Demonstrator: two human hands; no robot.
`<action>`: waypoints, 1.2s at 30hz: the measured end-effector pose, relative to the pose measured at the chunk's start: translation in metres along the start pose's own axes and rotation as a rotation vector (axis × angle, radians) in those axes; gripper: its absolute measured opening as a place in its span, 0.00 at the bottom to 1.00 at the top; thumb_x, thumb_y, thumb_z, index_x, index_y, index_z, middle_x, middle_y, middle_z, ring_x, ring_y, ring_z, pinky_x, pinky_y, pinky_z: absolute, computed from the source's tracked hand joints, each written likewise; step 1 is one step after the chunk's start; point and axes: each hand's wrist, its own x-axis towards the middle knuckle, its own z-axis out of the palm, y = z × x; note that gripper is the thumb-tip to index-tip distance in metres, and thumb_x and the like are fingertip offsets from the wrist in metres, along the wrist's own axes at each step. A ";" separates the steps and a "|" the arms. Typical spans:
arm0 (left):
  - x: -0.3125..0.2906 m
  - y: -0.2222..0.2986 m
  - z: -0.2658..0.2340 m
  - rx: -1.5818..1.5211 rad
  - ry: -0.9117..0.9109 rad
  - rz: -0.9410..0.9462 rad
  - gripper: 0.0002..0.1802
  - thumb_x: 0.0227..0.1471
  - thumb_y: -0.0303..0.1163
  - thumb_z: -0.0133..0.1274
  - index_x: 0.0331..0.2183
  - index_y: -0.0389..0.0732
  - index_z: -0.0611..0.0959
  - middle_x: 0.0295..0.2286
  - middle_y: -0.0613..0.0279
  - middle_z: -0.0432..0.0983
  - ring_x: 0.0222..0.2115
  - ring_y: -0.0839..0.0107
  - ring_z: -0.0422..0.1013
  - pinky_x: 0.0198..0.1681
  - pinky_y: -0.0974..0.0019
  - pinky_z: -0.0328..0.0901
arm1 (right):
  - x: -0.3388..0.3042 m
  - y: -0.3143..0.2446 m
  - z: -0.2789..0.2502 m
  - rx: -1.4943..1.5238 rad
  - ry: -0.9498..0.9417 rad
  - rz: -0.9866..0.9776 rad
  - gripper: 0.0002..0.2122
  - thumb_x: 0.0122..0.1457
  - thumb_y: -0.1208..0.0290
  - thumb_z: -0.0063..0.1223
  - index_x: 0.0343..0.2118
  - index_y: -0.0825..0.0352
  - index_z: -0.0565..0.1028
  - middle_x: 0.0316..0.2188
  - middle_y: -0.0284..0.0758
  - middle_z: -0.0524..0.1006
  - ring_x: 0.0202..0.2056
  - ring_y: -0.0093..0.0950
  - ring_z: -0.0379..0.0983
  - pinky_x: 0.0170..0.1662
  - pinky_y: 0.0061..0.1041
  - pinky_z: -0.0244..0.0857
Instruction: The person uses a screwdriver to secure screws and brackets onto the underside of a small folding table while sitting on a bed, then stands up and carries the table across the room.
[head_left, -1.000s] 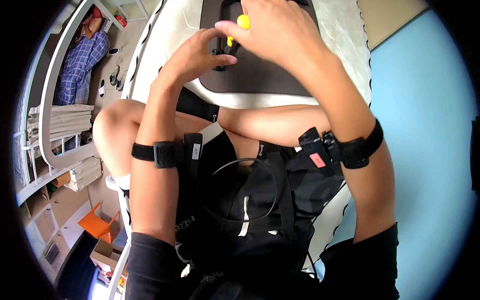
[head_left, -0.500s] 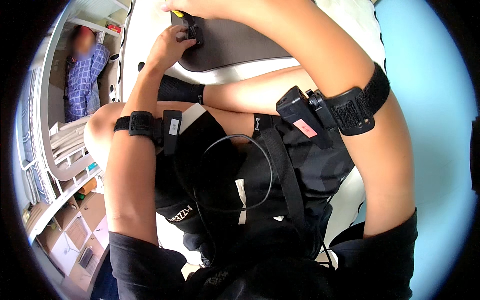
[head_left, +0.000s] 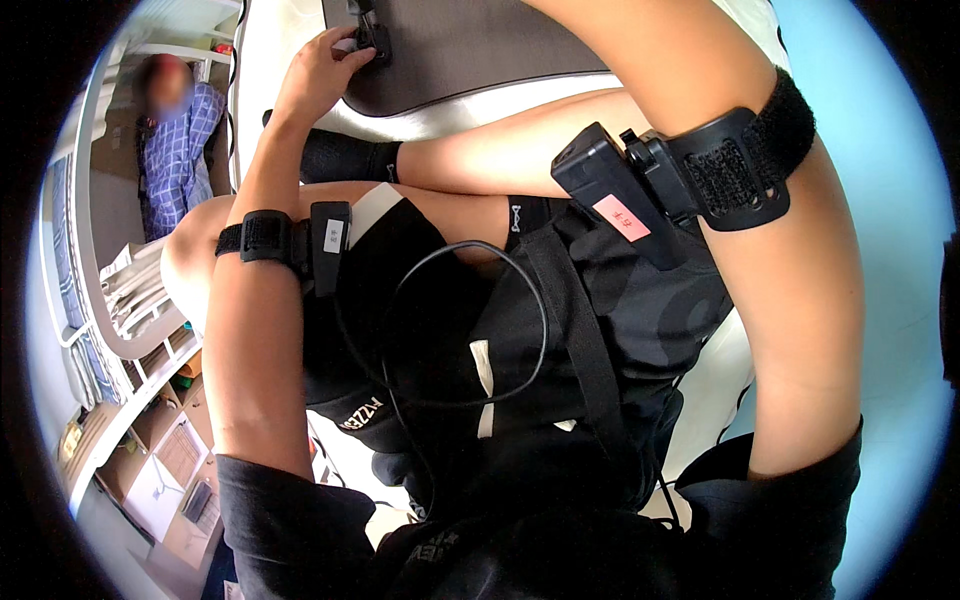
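Observation:
My left hand (head_left: 322,72) is near the top of the view, thumb and fingers closed round a small black clamp-like part (head_left: 376,46). That part sits at the left side of a dark grey board (head_left: 470,55) with a rounded corner. My right forearm (head_left: 680,50) reaches up past the top edge, so my right hand is out of sight. Each forearm carries a strapped-on black device: one with a white label (head_left: 333,237) on the left, a larger one with a pink label (head_left: 622,218) on the right.
My crossed legs (head_left: 490,150) and black shorts lie under my arms, with a looped black cable (head_left: 545,320) over them. A white bed surface spreads beneath. At the right stands a light blue wall (head_left: 870,300). Past a white rail (head_left: 92,300) at the left, a person in a checked shirt (head_left: 180,150) is visible.
The view has shifted so the board and my arms sit higher. My right hand and a yellow item near it have left the top edge. My left hand stays on the black part.

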 end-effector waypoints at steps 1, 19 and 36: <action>-0.003 -0.008 0.000 0.005 0.017 0.003 0.26 0.53 0.41 0.59 0.50 0.37 0.78 0.36 0.44 0.80 0.37 0.60 0.78 0.43 0.63 0.70 | 0.002 -0.001 0.005 0.008 0.003 -0.017 0.09 0.54 0.76 0.51 0.34 0.75 0.79 0.36 0.54 0.78 0.41 0.47 0.77 0.45 0.38 0.72; -0.009 0.035 -0.003 -0.097 0.034 -0.083 0.14 0.46 0.25 0.57 0.38 0.34 0.81 0.33 0.45 0.79 0.34 0.53 0.76 0.39 0.59 0.69 | 0.012 0.001 0.019 -0.166 0.035 -0.111 0.10 0.53 0.76 0.49 0.34 0.73 0.80 0.36 0.53 0.78 0.40 0.47 0.76 0.45 0.39 0.71; -0.005 0.014 0.022 0.078 0.182 0.089 0.24 0.50 0.33 0.59 0.49 0.34 0.76 0.43 0.47 0.76 0.44 0.52 0.74 0.49 0.58 0.69 | 0.015 -0.017 0.016 -0.532 -0.272 -0.262 0.09 0.56 0.75 0.50 0.35 0.74 0.78 0.36 0.52 0.77 0.40 0.44 0.77 0.44 0.37 0.71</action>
